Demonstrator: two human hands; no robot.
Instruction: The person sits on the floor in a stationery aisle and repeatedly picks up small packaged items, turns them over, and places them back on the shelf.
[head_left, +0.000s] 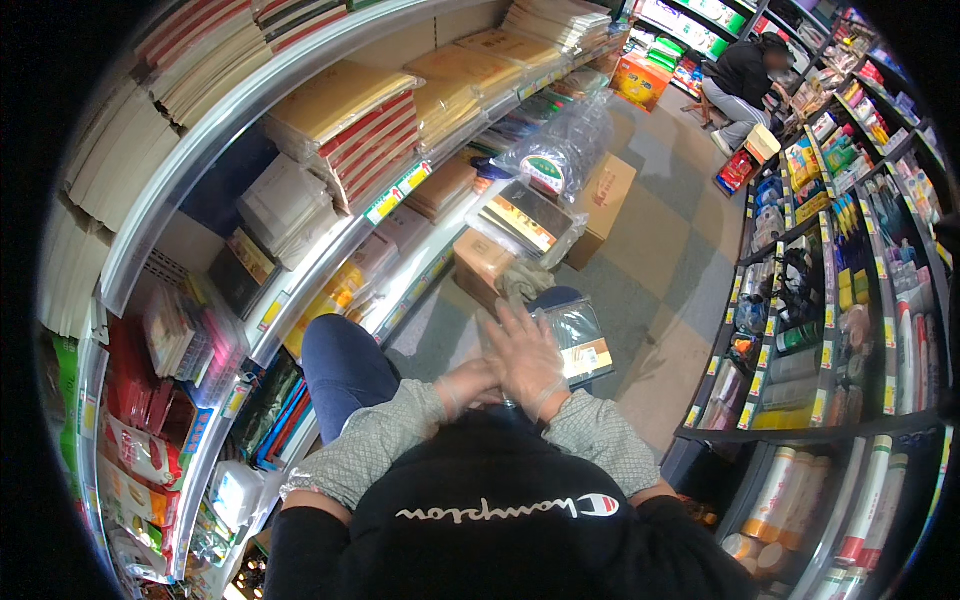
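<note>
My right hand (525, 360), in a thin clear glove, lies over my left hand (474, 384) in front of my body. The right hand's fingers are stretched out; the left hand's fingers are partly hidden beneath it. Patterned grey sleeve covers are on both forearms. Close beside the right hand, a black notebook in clear wrap (579, 337) rests on my leg. A crumpled grey cloth (525, 280) lies just beyond my fingertips, against a small cardboard box (480, 259). Another wrapped black notebook (532, 217) lies behind it.
Shelves with stacked wrapped paper envelopes (345, 105) rise at the left. A cardboard carton (604, 202) and a clear plastic bag (562, 154) stand ahead on the tiled floor (667, 259). Shelves of small goods line the right. Another person (742, 79) sits low at the far right.
</note>
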